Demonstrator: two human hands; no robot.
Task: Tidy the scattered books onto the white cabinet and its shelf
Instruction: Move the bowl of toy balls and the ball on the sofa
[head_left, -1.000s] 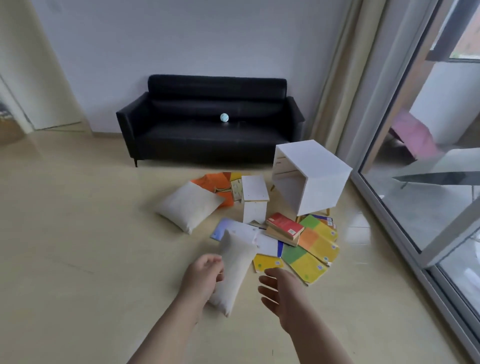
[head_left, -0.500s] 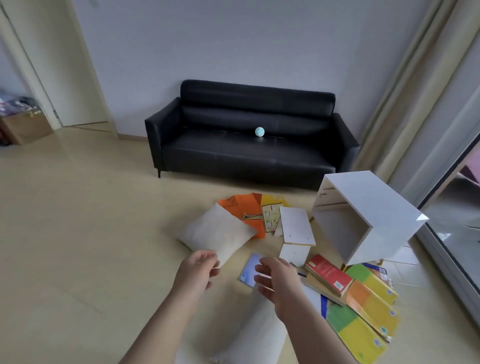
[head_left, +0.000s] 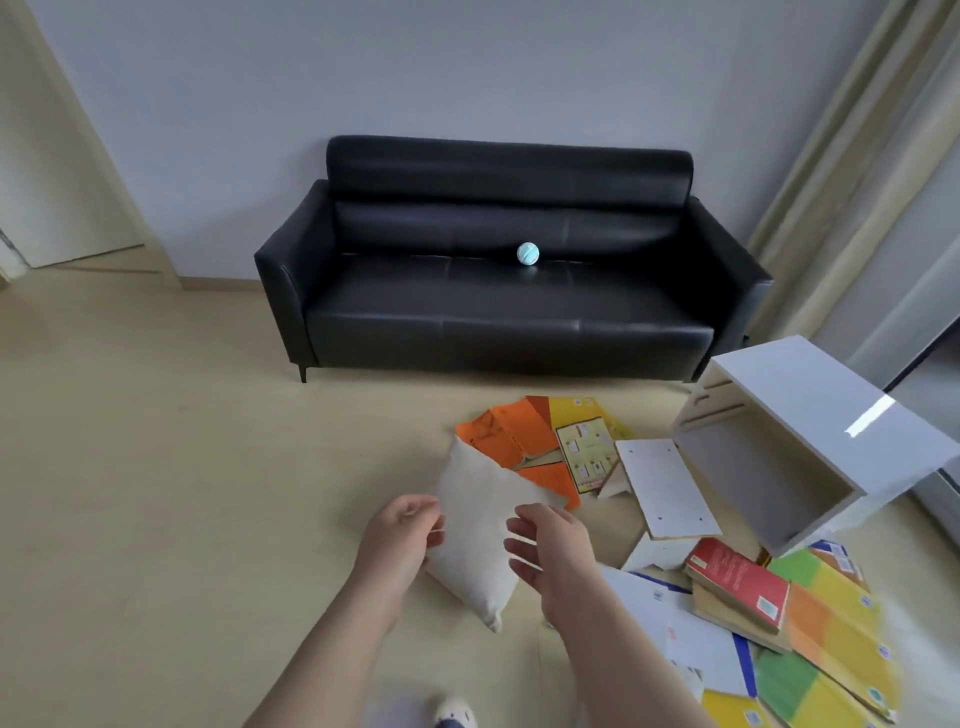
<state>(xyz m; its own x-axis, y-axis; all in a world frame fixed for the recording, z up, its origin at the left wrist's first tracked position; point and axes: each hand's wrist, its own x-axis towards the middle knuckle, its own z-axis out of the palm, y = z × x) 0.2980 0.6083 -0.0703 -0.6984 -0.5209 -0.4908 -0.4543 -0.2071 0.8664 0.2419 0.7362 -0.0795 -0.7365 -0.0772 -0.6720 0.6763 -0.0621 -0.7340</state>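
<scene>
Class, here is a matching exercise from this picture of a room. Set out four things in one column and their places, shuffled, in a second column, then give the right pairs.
Things
1. small pale blue ball
2. cream fabric pillow
3. red paperback book
4. white cabinet

Places
A. lying on top of a tan book
B. tilted on the pale floor, near the beige curtain
C. on the seat of the black leather sofa
D. between the left hand and the right hand

Pairs: 1-C, 2-D, 3-A, 4-B

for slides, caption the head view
Left hand and right hand at a cream cushion, beside scattered books and white cabinet
</scene>
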